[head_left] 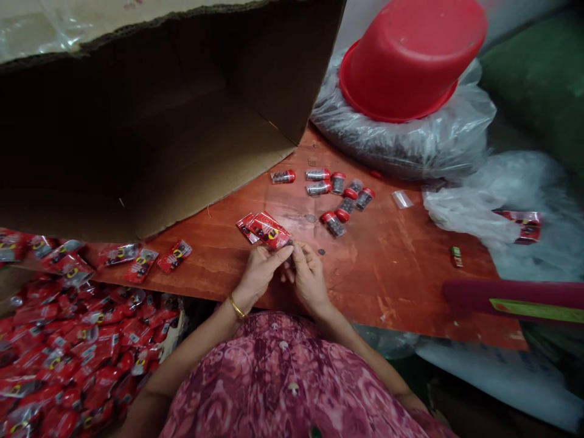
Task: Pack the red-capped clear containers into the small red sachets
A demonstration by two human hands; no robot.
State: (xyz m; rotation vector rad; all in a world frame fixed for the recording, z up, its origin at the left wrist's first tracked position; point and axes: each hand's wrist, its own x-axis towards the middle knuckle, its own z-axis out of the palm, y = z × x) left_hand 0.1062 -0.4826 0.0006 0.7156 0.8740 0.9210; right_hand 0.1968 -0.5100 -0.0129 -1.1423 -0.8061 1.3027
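Pinching firmly, the left hand (260, 274) and right hand (310, 281) meet at the lower corner of a red foil packet (269, 231), their fingertips closed on it. The packet is held just above the reddish wooden board (392, 298), near its front edge. A second red packet (245, 227) lies partly under it. Toward the far edge, capped clear tubes (340, 191) of dark contents lie scattered. More packets (141, 263) line the left side, above a heap of red packets (68, 347) off the board. A cardboard box (137, 128) covers the far left corner. Past the far edge, an upturned red basin (410, 61) sits on a bulging clear plastic bag (401, 137). A gold bangle (237, 307) circles the left wrist.
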